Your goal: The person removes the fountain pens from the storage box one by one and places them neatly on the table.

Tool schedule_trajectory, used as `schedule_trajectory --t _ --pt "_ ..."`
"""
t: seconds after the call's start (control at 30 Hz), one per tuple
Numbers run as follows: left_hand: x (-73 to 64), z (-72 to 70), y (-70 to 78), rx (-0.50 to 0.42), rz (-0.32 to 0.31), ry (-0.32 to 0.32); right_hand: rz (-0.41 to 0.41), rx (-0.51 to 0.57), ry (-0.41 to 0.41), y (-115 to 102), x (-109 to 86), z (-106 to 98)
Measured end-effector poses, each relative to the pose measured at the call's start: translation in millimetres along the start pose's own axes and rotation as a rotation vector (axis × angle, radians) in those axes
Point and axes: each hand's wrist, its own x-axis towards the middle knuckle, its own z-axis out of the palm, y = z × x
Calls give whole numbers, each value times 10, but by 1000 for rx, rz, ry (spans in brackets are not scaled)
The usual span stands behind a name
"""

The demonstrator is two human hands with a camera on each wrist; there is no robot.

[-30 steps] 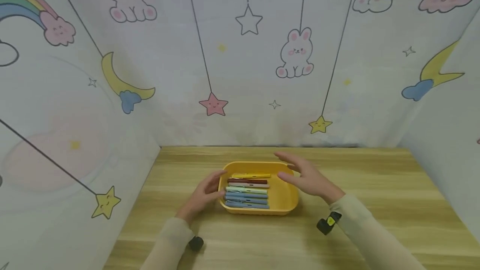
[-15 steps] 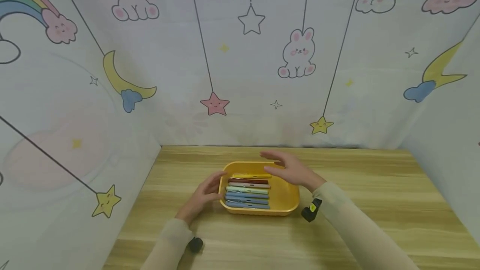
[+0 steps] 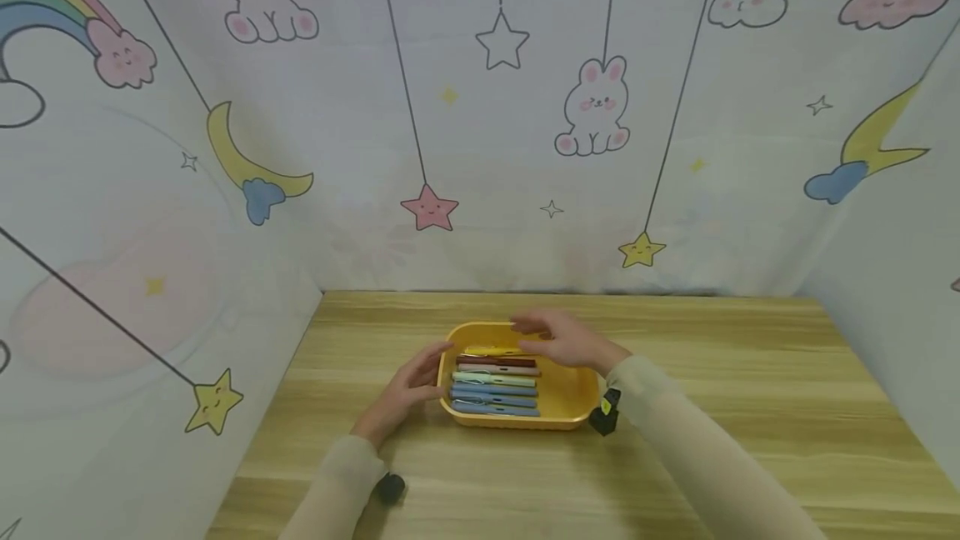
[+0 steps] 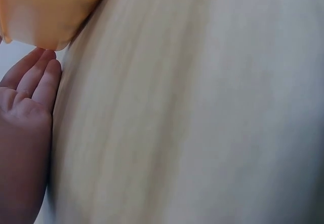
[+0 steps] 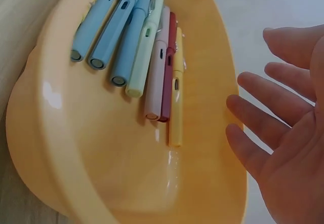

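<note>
A yellow plastic basket [image 3: 566,390] sits on the table, holding a row of capped pens side by side. In the right wrist view they are several blue pens [image 5: 129,54], a pale green pen [image 5: 144,51], a pale pink pen [image 5: 157,77], a dark red pen [image 5: 167,82] and a yellow pen [image 5: 176,107]. My left hand [image 3: 405,394] rests against the basket's left end, fingertips touching its wall in the left wrist view. Over the basket's back right hovers my right hand [image 3: 573,342], fingers spread and holding nothing, near the yellow pen.
The wood-grain table [image 3: 712,382] extends around the basket on all sides. A white cloth backdrop [image 3: 510,257] printed with stars, rabbits and rainbows rises behind it and along both sides. Each wrist carries a small black camera [image 3: 604,412].
My right hand has moved left and slightly lower over the basket, toward the yellow pen. My left hand stays at the left end, and the pens have not moved.
</note>
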Motion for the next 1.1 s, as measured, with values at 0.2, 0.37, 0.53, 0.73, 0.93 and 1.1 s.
schedule_trajectory --t 0.2,0.37,0.53,0.73,0.93,1.1 --pt "-16 -9 13 7 -24 8 19 -79 -42 22 40 60" --pt "-8 -19 -9 16 -46 22 59 -115 -93 47 71 103" --pt "-6 -11 -9 13 -42 18 47 -162 -133 95 114 142" --pt "-5 -6 6 10 -27 16 55 -235 -110 109 160 179" --pt "-6 -11 8 17 -19 7 7 -353 -93 108 173 220" --pt "-13 -14 -16 14 -15 6 -11 -403 -95 97 173 253"
